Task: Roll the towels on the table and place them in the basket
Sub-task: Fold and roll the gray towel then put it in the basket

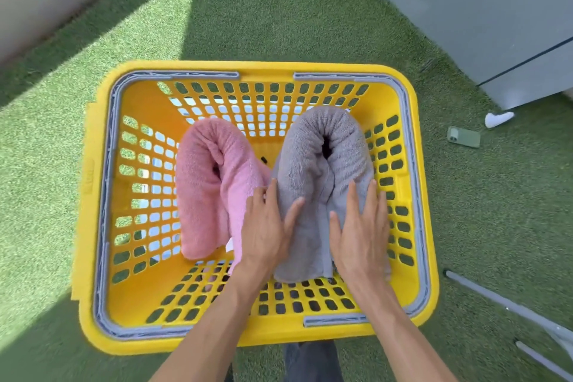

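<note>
Here, my left hand [266, 226] and right hand [359, 226] lay flat with straight fingers on the rolled grey terry towel [319, 149] inside the yellow slotted plastic basket [96, 195]. A rolled pink terry towel [210, 189] touched the grey one's left side.

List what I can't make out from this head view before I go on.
- Table, any unrolled towels: out of frame.
- Basket floor under the pink towel and grey towel: covered.
- Grey towel's near end: hidden by left hand and right hand.
- Phone details: too small.
</note>
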The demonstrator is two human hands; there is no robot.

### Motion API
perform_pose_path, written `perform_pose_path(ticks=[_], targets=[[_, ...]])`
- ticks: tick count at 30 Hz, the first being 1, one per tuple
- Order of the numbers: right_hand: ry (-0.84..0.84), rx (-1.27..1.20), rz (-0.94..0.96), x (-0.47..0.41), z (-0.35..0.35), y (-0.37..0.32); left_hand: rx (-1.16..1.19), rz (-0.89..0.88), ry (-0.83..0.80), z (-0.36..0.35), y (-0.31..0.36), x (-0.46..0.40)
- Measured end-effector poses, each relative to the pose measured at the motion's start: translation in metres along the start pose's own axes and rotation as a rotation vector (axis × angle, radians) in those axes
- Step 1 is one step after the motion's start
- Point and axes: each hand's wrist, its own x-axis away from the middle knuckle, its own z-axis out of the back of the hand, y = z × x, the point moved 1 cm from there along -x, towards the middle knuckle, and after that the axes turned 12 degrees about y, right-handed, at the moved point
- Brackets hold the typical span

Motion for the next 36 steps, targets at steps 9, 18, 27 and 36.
perform_pose_path(ticks=[9, 18, 27, 36], targets=[[-0.285, -0.527, 0.236, 0.024, -0.041, -0.122, -0.122, 0.683, 0.036, 0.045, -0.114, -0.029], [-0.269, -0.185, 0.03, -0.013, -0.109, -0.152, -0.151, 0.55, -0.012, 0.037, -0.135, -0.039], [-0.205, -0.331, 0.171, -0.03, -0.089, -0.134, 0.23, 0.831, -0.198, 0.047, -0.129, -0.024], [-0.478, -0.353, -0.132, -0.071, -0.128, -0.159, 0.255, 0.958, -0.066, -0.008, -0.114, -0.033]])
